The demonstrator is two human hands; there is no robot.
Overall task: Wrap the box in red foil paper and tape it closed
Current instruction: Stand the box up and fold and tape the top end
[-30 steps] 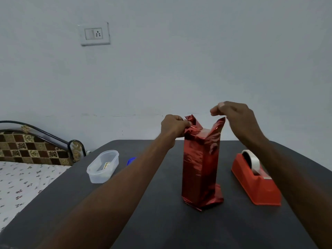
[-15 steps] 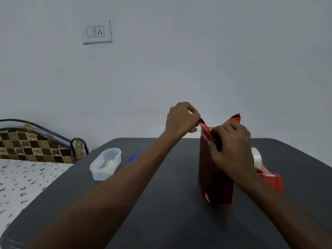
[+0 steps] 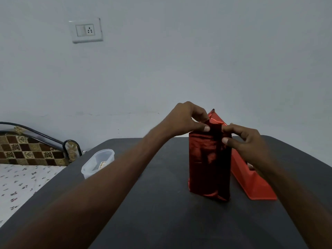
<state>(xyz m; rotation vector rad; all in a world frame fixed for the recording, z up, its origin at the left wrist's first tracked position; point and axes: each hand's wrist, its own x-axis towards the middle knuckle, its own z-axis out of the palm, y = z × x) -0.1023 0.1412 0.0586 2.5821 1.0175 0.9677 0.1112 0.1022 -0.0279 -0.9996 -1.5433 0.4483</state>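
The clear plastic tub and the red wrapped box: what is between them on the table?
In the head view, the person's left forearm crosses over the stretch between the plastic tub and the wrapped box; otherwise only bare dark table shows there.

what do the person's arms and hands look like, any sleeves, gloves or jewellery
Both forearms are bare as far as the view shows, with no sleeve in view. The left hand and the right hand wear no gloves, and no rings, watch or bracelets show. The visible fingernails are short and unpainted.

Pale wall (image 3: 197, 60) with socket plate (image 3: 87, 30); patterned bed (image 3: 21, 177) at left.
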